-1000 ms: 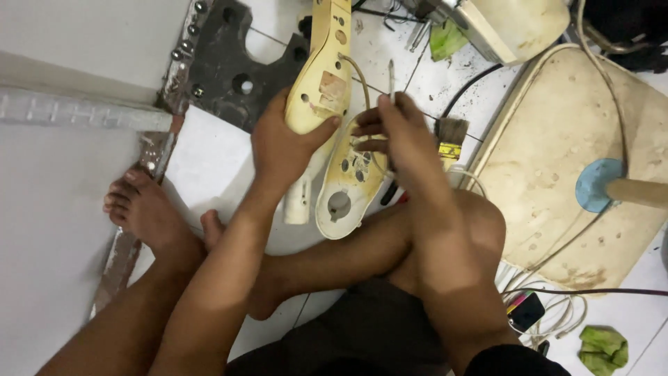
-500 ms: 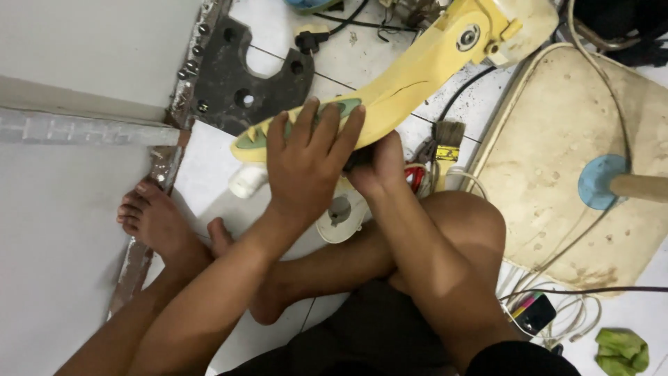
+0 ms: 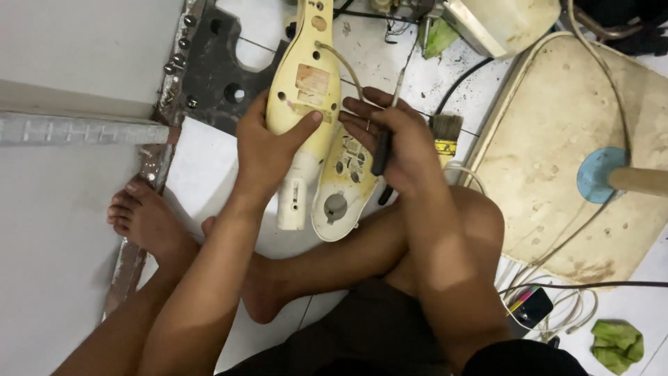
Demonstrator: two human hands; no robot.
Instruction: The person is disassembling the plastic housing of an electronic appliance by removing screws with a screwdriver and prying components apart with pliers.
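The yellowed plastic housing (image 3: 304,83) is upright over the tiled floor (image 3: 209,167), in front of the crossed legs, with a wire looping off its top. Left hand (image 3: 268,150) has it clamped, thumb across the front, arm reaching straight up. Right hand (image 3: 396,143) is closed round a screwdriver (image 3: 384,139), tip pointing up, just beside a loose cover (image 3: 342,188). Brush (image 3: 445,132) and beige panel (image 3: 557,139) are off right.
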